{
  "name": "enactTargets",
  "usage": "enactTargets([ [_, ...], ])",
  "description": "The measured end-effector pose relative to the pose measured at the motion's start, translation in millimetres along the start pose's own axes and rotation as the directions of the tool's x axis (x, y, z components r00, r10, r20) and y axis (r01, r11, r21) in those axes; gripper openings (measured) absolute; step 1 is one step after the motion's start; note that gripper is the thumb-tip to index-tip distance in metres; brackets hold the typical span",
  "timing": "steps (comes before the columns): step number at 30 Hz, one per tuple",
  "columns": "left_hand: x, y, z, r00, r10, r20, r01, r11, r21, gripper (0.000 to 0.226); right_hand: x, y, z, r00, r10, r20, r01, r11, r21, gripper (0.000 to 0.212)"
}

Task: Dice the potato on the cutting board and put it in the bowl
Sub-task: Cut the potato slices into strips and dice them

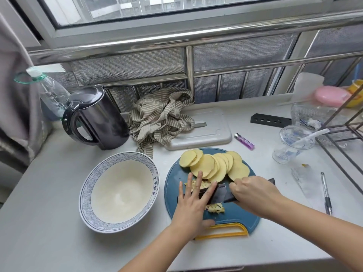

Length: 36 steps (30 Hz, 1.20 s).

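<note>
Left hand (193, 201) presses flat on one knife (221, 193), right hand (255, 193) grips its handle; one cutting board (235, 215), one bowl (117, 193)

A striped cloth (158, 116) lies partly on the white board (212, 134). Left of the board stands a black kettle (110, 124); just right of it lies a purple lighter (244, 141).

Soft, even daylight enters through the window (137, 4) at the top and spreads over the pale bench (49, 222). Shadows are faint and diffuse, darkest just under the bowl (84, 193) and beside the kettle (106, 122). Bright glare streaks the steel rail (176, 39) and the kettle's lid. Wide-angle distortion bows straight lines toward the edges; the corners look slightly soft.
</note>
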State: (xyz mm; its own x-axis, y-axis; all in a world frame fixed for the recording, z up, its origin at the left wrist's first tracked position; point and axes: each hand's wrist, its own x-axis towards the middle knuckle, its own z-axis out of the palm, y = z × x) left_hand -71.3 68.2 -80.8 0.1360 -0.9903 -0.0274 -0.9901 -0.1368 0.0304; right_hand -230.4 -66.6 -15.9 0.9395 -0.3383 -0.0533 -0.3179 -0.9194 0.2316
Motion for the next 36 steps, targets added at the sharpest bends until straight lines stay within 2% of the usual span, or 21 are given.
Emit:
enactTargets([
  [4, -1, -11, 12, 0.996, -0.082, 0.027, 0.083, 0.997, -0.006, 0.127, -9, 10, 1, 0.999, 0.045, -0.017, -0.045, 0.999, 0.022, 0.047],
  [7, -4, -24, 23, 0.994, -0.112, 0.001, 0.112, 0.994, -0.017, 0.109, -18, 25, 1, 0.994, 0.075, -0.083, -0.072, 0.997, 0.038, 0.060],
  [9, -6, -33, 30, 0.995, -0.100, 0.024, 0.101, 0.995, -0.026, 0.099, -27, 35, -1, 0.993, 0.107, -0.058, -0.103, 0.992, 0.067, 0.066],
  [12, -6, -44, 38, 0.994, -0.104, 0.044, 0.105, 0.994, -0.006, 0.077, -45, 50, 0, 0.988, 0.153, -0.018, -0.152, 0.987, 0.049, 0.058],
  [14, -4, -47, 38, 0.993, -0.116, 0.008, 0.116, 0.992, -0.044, 0.064, -57, 59, 0, 0.976, 0.218, -0.012, -0.218, 0.976, 0.018, 0.044],
  [16, 1, -50, 34, 0.991, -0.112, -0.069, 0.103, 0.987, -0.125, 0.062, -68, 63, -2, 0.937, 0.311, 0.162, -0.319, 0.947, 0.028, 0.042],
  [17, 5, -51, 33, 0.986, -0.097, -0.135, 0.076, 0.985, -0.155, 0.058, -73, 63, 0, 0.913, 0.352, 0.206, -0.372, 0.926, 0.068, 0.044],
  [19, 12, -50, 28, 0.966, -0.069, -0.248, 0.020, 0.981, -0.195, 0.035, -83, 66, 5, 0.867, 0.431, 0.251, -0.483, 0.850, 0.209, 0.045],
  [21, 21, -36, 23, 0.977, -0.048, -0.205, -0.014, 0.957, -0.291, 0.082, -95, 64, 15, 0.812, 0.504, 0.293, -0.582, 0.729, 0.359, 0.047],
  [22, 24, -29, 20, 0.979, -0.054, -0.197, -0.015, 0.943, -0.331, 0.092, -101, 59, 22, 0.785, 0.529, 0.322, -0.620, 0.664, 0.418, 0.050],
  [24, 32, -16, 12, 0.985, -0.069, -0.160, 0.001, 0.920, -0.392, 0.083, -112, 47, 31, 0.749, 0.560, 0.354, -0.658, 0.568, 0.494, 0.056],
  [25, 39, -14, 10, 0.977, -0.111, -0.182, 0.025, 0.908, -0.417, 0.073, -116, 40, 36, 0.748, 0.557, 0.361, -0.659, 0.559, 0.503, 0.057],
  [26, 48, -13, 5, 0.970, -0.172, -0.170, 0.080, 0.892, -0.445, 0.068, -121, 34, 41, 0.754, 0.543, 0.369, -0.654, 0.570, 0.497, 0.057],
  [27, 58, -16, -1, 0.965, -0.242, -0.106, 0.166, 0.867, -0.469, 0.075, -123, 27, 43, 0.762, 0.539, 0.358, -0.646, 0.600, 0.471, 0.057],
  [29, 76, -24, -8, 0.932, -0.344, 0.115, 0.356, 0.809, -0.467, 0.109, -123, 18, 42, 0.781, 0.527, 0.336, -0.624, 0.682, 0.380, 0.061],
  [31, 89, -31, -12, 0.890, -0.371, 0.264, 0.454, 0.768, -0.452, 0.132, -122, 9, 43, 0.801, 0.508, 0.316, -0.592, 0.750, 0.295, 0.068],
  [33, 95, -40, -8, 0.877, -0.366, 0.311, 0.479, 0.727, -0.492, 0.140, -122, -2, 48, 0.794, 0.539, 0.280, -0.605, 0.743, 0.287, 0.062],
  [35, 96, -42, -3, 0.896, -0.345, 0.281, 0.443, 0.736, -0.512, 0.141, -115, -16, 54, 0.787, 0.573, 0.228, -0.617, 0.715, 0.329, 0.053],
  [36, 96, -42, -2, 0.906, -0.335, 0.258, 0.422, 0.752, -0.506, 0.139, -113, -26, 58, 0.793, 0.568, 0.220, -0.608, 0.716, 0.342, 0.058],
])
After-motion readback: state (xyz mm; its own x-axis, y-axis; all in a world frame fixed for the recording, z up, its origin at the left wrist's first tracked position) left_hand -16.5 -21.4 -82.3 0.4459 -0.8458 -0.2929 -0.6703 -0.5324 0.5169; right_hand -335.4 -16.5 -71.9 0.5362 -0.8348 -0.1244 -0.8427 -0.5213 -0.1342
